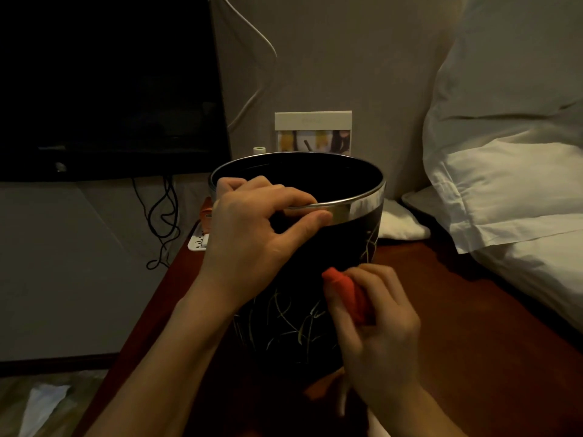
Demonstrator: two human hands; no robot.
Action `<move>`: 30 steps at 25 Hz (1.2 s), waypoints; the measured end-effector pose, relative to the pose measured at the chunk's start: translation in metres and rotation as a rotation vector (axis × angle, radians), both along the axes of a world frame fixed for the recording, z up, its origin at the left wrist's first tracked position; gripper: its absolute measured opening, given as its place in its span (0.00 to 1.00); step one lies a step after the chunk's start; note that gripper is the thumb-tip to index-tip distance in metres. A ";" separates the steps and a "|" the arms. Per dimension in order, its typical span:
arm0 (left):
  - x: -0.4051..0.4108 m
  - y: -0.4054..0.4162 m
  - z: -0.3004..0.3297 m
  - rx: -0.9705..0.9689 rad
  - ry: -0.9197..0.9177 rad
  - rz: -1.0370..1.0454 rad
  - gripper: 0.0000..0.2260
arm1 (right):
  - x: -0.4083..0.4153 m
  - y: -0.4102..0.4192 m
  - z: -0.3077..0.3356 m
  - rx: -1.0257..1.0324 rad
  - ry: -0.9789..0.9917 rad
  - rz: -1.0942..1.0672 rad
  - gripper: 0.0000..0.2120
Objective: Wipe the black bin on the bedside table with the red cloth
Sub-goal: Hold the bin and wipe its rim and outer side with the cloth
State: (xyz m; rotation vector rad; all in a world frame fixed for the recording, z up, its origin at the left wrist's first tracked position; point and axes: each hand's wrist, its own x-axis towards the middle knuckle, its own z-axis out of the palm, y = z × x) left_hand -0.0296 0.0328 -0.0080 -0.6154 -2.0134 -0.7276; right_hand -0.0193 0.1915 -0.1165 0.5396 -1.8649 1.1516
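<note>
bin [303, 310] upright on bedside table [473, 326] | left hand [252, 234] pinches rim, steadying | right hand [375, 323] grips red cloth [348, 294] against bin's near wall, just left of its fingers | likely wipe runs along wall

The left hand [252, 234] covers part of the black bin's [296, 326] silver rim, its fingertips hidden inside. The red cloth [350, 294] is mostly bunched out of sight in the right hand [375, 329]. The bin hides the lower part of the card [313, 130] behind it; the card's print is too small to read
</note>
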 end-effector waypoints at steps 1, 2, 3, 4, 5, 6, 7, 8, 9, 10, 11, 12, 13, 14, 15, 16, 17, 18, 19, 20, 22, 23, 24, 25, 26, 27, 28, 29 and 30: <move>-0.001 0.000 0.000 0.003 -0.001 -0.001 0.06 | 0.000 0.001 -0.001 0.000 -0.006 0.002 0.08; -0.001 -0.001 -0.001 0.002 -0.004 -0.002 0.06 | -0.001 0.001 0.004 -0.012 0.001 -0.002 0.08; -0.001 -0.001 -0.001 -0.001 -0.008 -0.004 0.06 | -0.003 0.001 0.013 -0.036 0.015 -0.013 0.07; -0.001 -0.001 -0.001 -0.004 -0.009 -0.004 0.07 | -0.005 0.002 0.025 -0.070 0.036 -0.029 0.07; -0.001 -0.001 -0.001 -0.005 -0.007 0.000 0.07 | -0.008 0.003 0.038 -0.108 0.056 -0.041 0.07; -0.001 -0.001 -0.001 -0.008 -0.005 0.005 0.07 | -0.011 0.005 0.048 -0.142 0.070 -0.047 0.06; -0.001 -0.001 0.000 -0.014 -0.006 0.007 0.08 | -0.014 0.006 0.055 -0.165 0.075 -0.046 0.05; -0.001 -0.001 0.000 -0.018 -0.009 0.008 0.08 | -0.014 0.006 0.055 -0.177 0.071 -0.045 0.04; -0.001 -0.002 0.000 -0.017 -0.012 0.007 0.07 | -0.014 0.006 0.050 -0.180 0.052 -0.042 0.04; 0.000 -0.002 0.000 -0.014 -0.015 0.004 0.07 | -0.014 0.006 0.042 -0.183 0.019 -0.039 0.04; 0.000 -0.002 0.000 -0.014 -0.017 -0.001 0.06 | -0.013 0.007 0.031 -0.192 -0.025 -0.033 0.05; 0.000 -0.002 0.000 -0.014 -0.017 -0.004 0.06 | -0.012 0.009 0.021 -0.199 -0.070 -0.029 0.05; 0.000 -0.001 0.000 -0.014 -0.016 -0.004 0.06 | -0.011 0.011 0.014 -0.201 -0.109 -0.023 0.05; 0.000 -0.001 0.000 -0.012 -0.013 -0.003 0.05 | -0.011 0.013 0.010 -0.200 -0.140 -0.014 0.05; 0.000 -0.001 0.000 -0.011 -0.012 -0.004 0.05 | -0.012 0.015 0.011 -0.197 -0.156 -0.005 0.04; 0.000 -0.001 -0.001 -0.012 -0.012 -0.005 0.05 | -0.014 0.017 0.016 -0.196 -0.155 -0.005 0.03; 0.000 -0.001 -0.001 -0.013 -0.012 -0.004 0.05 | -0.016 0.019 0.024 -0.200 -0.146 -0.015 0.02; 0.000 -0.001 -0.001 -0.011 -0.012 0.000 0.05 | -0.019 0.021 0.032 -0.215 -0.136 -0.025 0.02; 0.000 0.000 -0.001 -0.008 -0.011 0.002 0.05 | -0.022 0.024 0.039 -0.244 -0.135 -0.023 0.03; 0.000 -0.001 0.000 -0.004 -0.012 0.004 0.05 | -0.025 0.025 0.044 -0.275 -0.141 -0.008 0.03; 0.000 -0.002 0.000 -0.001 -0.014 0.003 0.05 | -0.025 0.023 0.042 -0.311 -0.157 0.021 0.02; 0.000 -0.002 0.000 -0.003 -0.015 0.000 0.05 | -0.022 0.021 0.036 -0.312 -0.170 0.031 0.02; 0.000 -0.003 0.000 -0.005 -0.017 -0.004 0.05 | -0.019 0.020 0.028 -0.306 -0.186 0.038 0.01; 0.000 -0.003 0.000 -0.006 -0.018 -0.007 0.05 | -0.016 0.019 0.020 -0.294 -0.201 0.041 0.02; 0.000 -0.003 0.000 -0.006 -0.018 -0.008 0.05 | -0.014 0.020 0.013 -0.275 -0.216 0.041 0.02; 0.000 -0.003 0.000 -0.003 -0.018 -0.006 0.06 | -0.015 0.022 0.010 -0.256 -0.225 0.039 0.02; 0.000 -0.003 0.000 -0.001 -0.018 -0.005 0.06 | -0.017 0.024 0.011 -0.244 -0.226 0.033 0.02; -0.001 -0.003 0.000 -0.001 -0.019 -0.005 0.06 | -0.021 0.026 0.016 -0.244 -0.215 0.021 0.02; -0.001 -0.004 -0.001 -0.005 -0.021 -0.005 0.06 | -0.024 0.027 0.023 -0.255 -0.201 0.008 0.02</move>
